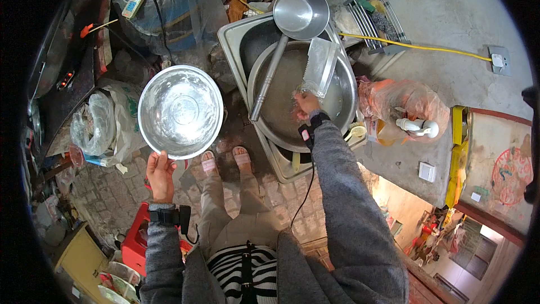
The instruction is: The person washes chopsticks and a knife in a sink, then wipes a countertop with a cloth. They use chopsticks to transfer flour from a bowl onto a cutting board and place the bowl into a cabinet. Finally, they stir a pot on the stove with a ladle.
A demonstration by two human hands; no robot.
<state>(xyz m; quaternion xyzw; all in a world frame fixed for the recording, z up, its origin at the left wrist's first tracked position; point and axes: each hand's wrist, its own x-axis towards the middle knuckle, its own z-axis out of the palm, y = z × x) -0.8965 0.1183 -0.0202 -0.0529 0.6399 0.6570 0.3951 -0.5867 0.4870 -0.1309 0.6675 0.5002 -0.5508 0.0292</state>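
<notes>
My left hand (pixel 160 176) grips the near rim of a shiny metal bowl (pixel 185 109), thumb over the edge. The bowl is tilted toward me; its inside bears pale streaks. My right hand (pixel 307 104), fingers curled, is over a large metal basin (pixel 255 71) of cloudy water. At its fingers is the lower end of a flat, pale rectangular piece (pixel 321 65) with a toothed left edge; whether I grip it is unclear. The basin sits in a stainless steel sink (pixel 231 36). A long-handled metal ladle (pixel 301 12) lies across the basin and the sink's far edge.
A scrub brush (pixel 356 131) lies at the sink's right. Beyond it are a plastic-wrapped pump bottle (pixel 415 126) and a metal rack (pixel 375 21) with sponges. A yellow cord (pixel 438 47) crosses the counter. Plastic bags (pixel 103 122) and a red stool (pixel 136 238) stand left.
</notes>
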